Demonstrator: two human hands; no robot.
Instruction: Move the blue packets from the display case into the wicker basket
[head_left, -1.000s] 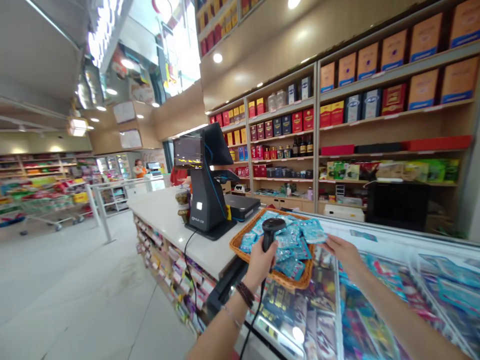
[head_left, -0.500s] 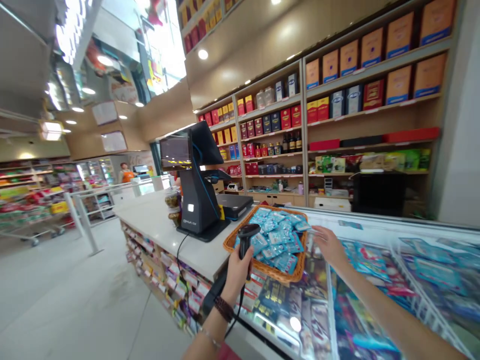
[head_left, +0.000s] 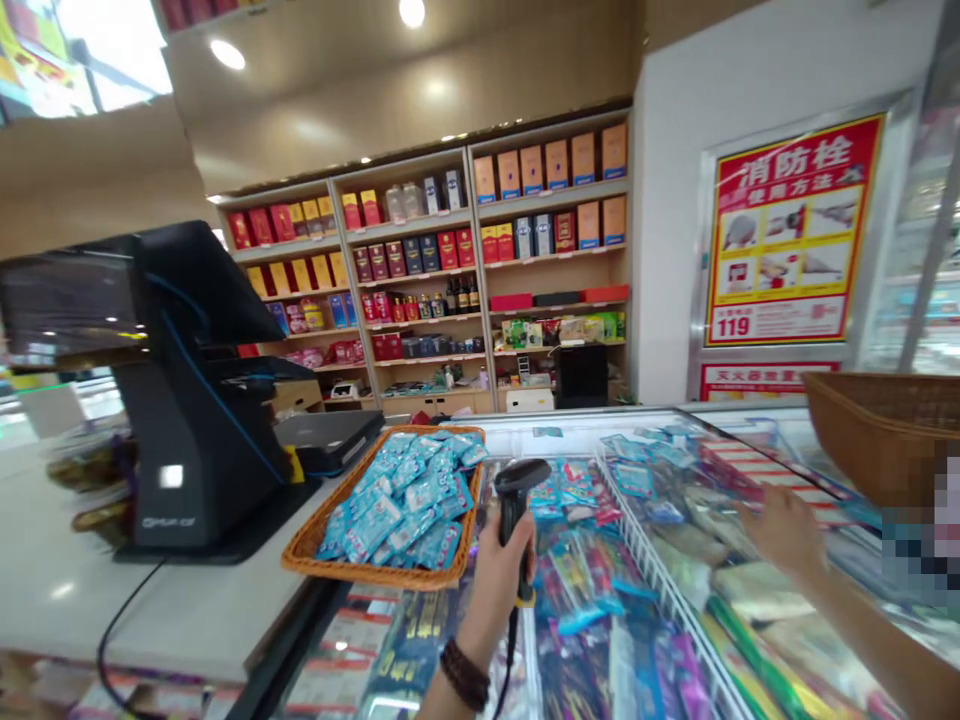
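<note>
My left hand (head_left: 499, 565) is wrapped round the handle of a black barcode scanner (head_left: 521, 485), held upright with its cable hanging down. To its left lies an orange wicker basket (head_left: 300, 560) filled with small blue packets (head_left: 412, 490). My right hand (head_left: 787, 535) is stretched out over the right part of the chest freezer (head_left: 679, 410), slightly blurred. Its fingers look extended, and I see nothing held in them. Beneath the hands, bagged frozen goods (head_left: 577, 570) show in the freezer, split by a white wire divider (head_left: 660, 580).
A black checkout terminal (head_left: 202, 400) stands on the white counter (head_left: 202, 600) at left, beside a flat black device (head_left: 330, 440). A brown basket (head_left: 885, 430) is at the right edge. Shelves with boxes (head_left: 420, 250) line the back, and a red poster (head_left: 795, 235) is on the wall.
The view has swung to the right. My right hand has left the side of the wicker basket and moved right across the freezer. The scanner stays in my left hand, now right of the basket.
</note>
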